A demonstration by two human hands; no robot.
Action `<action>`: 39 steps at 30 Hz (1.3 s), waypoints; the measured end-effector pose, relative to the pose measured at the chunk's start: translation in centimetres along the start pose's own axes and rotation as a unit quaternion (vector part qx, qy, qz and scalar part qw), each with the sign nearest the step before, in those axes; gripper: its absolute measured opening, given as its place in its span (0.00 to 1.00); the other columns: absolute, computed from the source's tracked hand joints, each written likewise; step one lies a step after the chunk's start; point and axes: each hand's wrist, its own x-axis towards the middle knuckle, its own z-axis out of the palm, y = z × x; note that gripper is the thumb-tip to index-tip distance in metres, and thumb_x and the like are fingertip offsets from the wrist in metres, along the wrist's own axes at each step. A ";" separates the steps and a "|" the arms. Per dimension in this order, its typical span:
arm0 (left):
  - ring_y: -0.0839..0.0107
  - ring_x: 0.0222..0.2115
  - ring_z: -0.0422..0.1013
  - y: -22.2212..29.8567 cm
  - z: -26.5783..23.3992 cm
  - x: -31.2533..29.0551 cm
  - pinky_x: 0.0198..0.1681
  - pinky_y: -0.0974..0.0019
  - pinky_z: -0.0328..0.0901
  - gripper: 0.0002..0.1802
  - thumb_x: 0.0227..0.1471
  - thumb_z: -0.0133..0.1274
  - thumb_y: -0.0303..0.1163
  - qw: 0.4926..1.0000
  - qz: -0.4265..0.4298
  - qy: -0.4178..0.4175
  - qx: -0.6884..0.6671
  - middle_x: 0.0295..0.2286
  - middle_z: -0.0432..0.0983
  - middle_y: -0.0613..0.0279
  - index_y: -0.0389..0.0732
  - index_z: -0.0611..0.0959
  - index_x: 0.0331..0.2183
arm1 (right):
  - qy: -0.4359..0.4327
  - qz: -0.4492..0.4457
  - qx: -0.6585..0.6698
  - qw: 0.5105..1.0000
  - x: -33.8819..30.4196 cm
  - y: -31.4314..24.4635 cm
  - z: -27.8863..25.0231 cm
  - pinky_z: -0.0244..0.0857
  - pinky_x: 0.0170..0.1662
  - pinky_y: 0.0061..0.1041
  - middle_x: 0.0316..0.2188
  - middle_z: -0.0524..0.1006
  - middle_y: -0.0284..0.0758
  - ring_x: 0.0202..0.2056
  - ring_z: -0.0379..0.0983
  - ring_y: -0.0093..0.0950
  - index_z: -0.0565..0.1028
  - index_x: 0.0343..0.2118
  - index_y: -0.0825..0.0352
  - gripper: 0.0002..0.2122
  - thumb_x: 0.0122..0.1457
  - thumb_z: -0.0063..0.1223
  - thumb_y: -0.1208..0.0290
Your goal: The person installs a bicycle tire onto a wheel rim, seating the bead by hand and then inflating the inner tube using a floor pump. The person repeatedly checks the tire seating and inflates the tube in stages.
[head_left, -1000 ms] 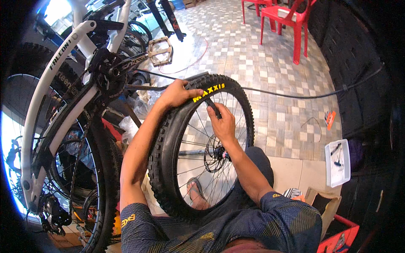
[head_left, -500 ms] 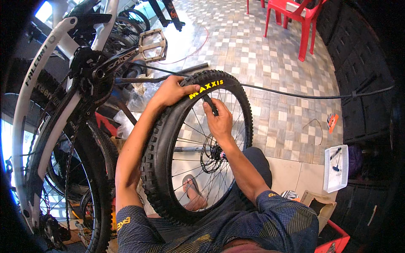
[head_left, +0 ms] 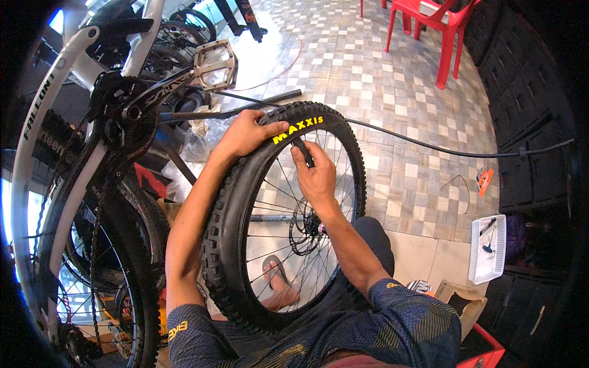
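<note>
A white bicycle frame [head_left: 43,159] stands at left — its flat pedal [head_left: 215,64] juts out. Beyond, a red plastic chair [head_left: 438,27] sits on the tiled floor [head_left: 380,80]; a white tray [head_left: 488,248] lies at right.

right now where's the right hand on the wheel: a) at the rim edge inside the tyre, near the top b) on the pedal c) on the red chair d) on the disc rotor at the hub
a: the right hand has its fingers at the inner edge of the tyre, up near the top of the wheel, well above the disc rotor, while the left hand grips the tyre's outer tread.
</note>
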 end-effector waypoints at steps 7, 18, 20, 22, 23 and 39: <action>0.76 0.23 0.72 0.7 0.0 -0.7 0.29 0.67 0.68 0.29 0.50 0.65 0.52 1.000 0.003 0.000 -0.015 0.24 0.80 0.61 0.30 0.86 0.36 | -0.008 -0.005 -0.004 1.000 0.4 -0.4 -0.1 0.69 0.36 0.38 0.34 0.79 0.44 0.34 0.77 0.46 0.78 0.42 0.67 0.14 0.63 0.57 0.60; 0.66 0.22 0.76 1.3 -0.5 -2.5 0.31 0.59 0.70 0.33 0.46 0.65 0.57 0.998 0.032 -0.008 0.046 0.20 0.80 0.51 0.29 0.86 0.29 | -0.077 -0.078 -0.071 0.991 -0.1 -0.9 -1.5 0.69 0.35 0.41 0.34 0.79 0.46 0.34 0.77 0.49 0.74 0.44 0.67 0.13 0.66 0.53 0.61; 0.67 0.22 0.76 1.5 -0.6 -2.8 0.31 0.59 0.70 0.33 0.47 0.65 0.56 0.998 0.051 -0.001 0.044 0.20 0.80 0.51 0.29 0.86 0.29 | -0.098 -0.102 -0.108 0.984 0.2 -0.7 -2.1 0.69 0.36 0.46 0.34 0.79 0.49 0.37 0.76 0.53 0.72 0.45 0.65 0.13 0.67 0.50 0.60; 0.67 0.22 0.76 1.5 -0.7 -3.4 0.31 0.59 0.70 0.32 0.47 0.65 0.56 0.998 0.042 -0.003 0.046 0.21 0.80 0.52 0.30 0.86 0.29 | -0.142 -0.132 -0.121 0.974 0.8 -1.1 -3.0 0.69 0.34 0.50 0.31 0.78 0.49 0.33 0.76 0.54 0.70 0.43 0.66 0.14 0.67 0.49 0.58; 0.67 0.22 0.76 1.3 -0.9 -3.9 0.31 0.59 0.70 0.32 0.48 0.65 0.56 0.998 0.035 -0.003 0.046 0.21 0.80 0.52 0.30 0.87 0.30 | -0.168 -0.147 -0.127 0.967 1.1 -1.5 -3.5 0.70 0.33 0.51 0.30 0.78 0.50 0.31 0.76 0.54 0.70 0.42 0.66 0.15 0.67 0.48 0.57; 0.75 0.18 0.71 -1.0 -0.6 -5.1 0.23 0.65 0.65 0.28 0.48 0.65 0.52 0.993 0.052 -0.030 -0.103 0.18 0.77 0.60 0.30 0.85 0.27 | -0.499 -0.156 -0.361 0.772 7.9 -9.2 -6.9 0.69 0.37 0.48 0.23 0.77 0.52 0.31 0.77 0.51 0.77 0.35 0.71 0.18 0.65 0.52 0.57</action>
